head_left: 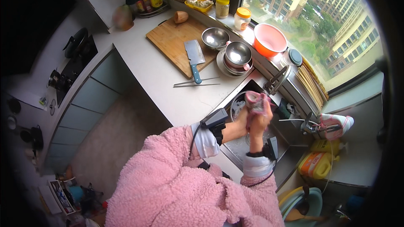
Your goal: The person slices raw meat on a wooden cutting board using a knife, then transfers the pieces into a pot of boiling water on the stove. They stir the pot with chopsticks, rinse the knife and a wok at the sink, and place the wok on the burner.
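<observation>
Holding bunched cloth [256, 99] in left hand [240, 122] and right hand [263, 120], over sink [290, 133], just in front of faucet [277, 80]. Gripping with fingers narrow on cloth, both hands, close together. Losing some fingertips in the folds, so not telling exact placement. Showing pink and greyish on cloth. Wearing pink sleeves [164, 155] and black wrist units [214, 117] on both arms. Seeing metal bowl [232, 108] in sink, below hands and partly hidden. Seeing counter [153, 86] to the left, with board [164, 38] on top. Seeing cleaver [193, 52] lying on board, pointing handle past the near edge toward thin sticks [195, 85]. Seeing bowl stack [238, 54] between board and faucet, with steel bowl [215, 38] just beside. Seeing orange bowl [269, 40] and white jar [242, 20] by window [357, 21]. Seeing white rag [336, 126] right of sink, above yellow bottle [314, 166].
</observation>
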`<action>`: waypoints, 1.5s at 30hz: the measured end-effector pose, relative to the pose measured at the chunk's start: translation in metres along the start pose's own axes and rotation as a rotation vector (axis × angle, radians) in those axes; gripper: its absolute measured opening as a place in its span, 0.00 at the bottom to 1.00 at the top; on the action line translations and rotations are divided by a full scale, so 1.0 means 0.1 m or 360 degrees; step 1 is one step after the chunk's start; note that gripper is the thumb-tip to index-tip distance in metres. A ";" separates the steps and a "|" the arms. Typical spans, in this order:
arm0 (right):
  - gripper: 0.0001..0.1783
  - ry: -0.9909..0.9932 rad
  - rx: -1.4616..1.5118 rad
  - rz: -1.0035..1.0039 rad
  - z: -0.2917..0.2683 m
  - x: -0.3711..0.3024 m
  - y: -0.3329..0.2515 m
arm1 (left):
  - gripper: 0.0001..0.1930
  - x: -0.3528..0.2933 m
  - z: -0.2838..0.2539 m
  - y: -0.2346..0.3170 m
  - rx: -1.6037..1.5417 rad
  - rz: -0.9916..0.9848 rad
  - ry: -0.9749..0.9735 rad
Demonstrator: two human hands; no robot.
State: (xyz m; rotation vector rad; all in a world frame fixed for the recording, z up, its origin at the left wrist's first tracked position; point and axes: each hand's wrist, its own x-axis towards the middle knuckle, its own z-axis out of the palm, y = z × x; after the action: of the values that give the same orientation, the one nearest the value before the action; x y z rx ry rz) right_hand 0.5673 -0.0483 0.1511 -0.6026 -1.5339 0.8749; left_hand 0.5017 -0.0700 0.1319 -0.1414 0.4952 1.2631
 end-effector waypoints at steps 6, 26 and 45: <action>0.16 -0.0563 -0.0195 0.0743 -0.57 0.56 0.04 | 0.22 0.08 -0.14 0.67 0.0947 0.0793 0.0347; 0.06 0.0528 0.0047 0.1120 1.12 -0.31 1.64 | 0.13 -1.15 -1.84 2.46 0.1759 0.0150 0.0718; 0.22 -0.0694 -0.1168 0.0515 0.38 -0.81 0.03 | 0.11 -0.82 -1.52 2.30 0.2297 -0.0121 0.0081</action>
State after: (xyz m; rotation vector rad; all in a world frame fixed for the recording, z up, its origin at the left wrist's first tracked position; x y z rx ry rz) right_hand 0.5425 -0.1178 0.1001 -1.2768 -2.2144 0.6874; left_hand 0.2260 -0.1269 0.0704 1.0080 1.3067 0.5884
